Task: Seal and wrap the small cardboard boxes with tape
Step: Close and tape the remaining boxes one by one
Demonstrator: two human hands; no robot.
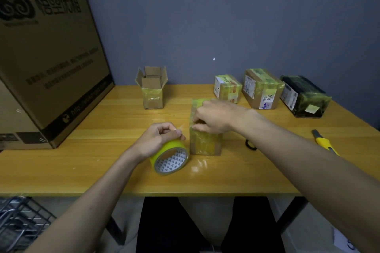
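Observation:
A small cardboard box point(205, 141) wrapped in yellowish clear tape stands upright at the middle of the wooden table point(102, 150). My right hand point(216, 117) lies on its top and upper left edge, fingers curled and pinching the tape there. My left hand point(162, 137) grips a yellow tape roll point(171, 158) just left of the box, tilted on the table. A short stretch of clear tape runs from the roll to the box. An open, unsealed small box point(153, 90) stands behind, flaps up.
A large printed carton point(47, 53) fills the table's left side. Three wrapped parcels sit at the back right: a small one point(227, 88), a labelled one point(263, 90), a dark one point(304, 96). A yellow utility knife point(324, 142) and a black ring point(250, 145) lie right of the box.

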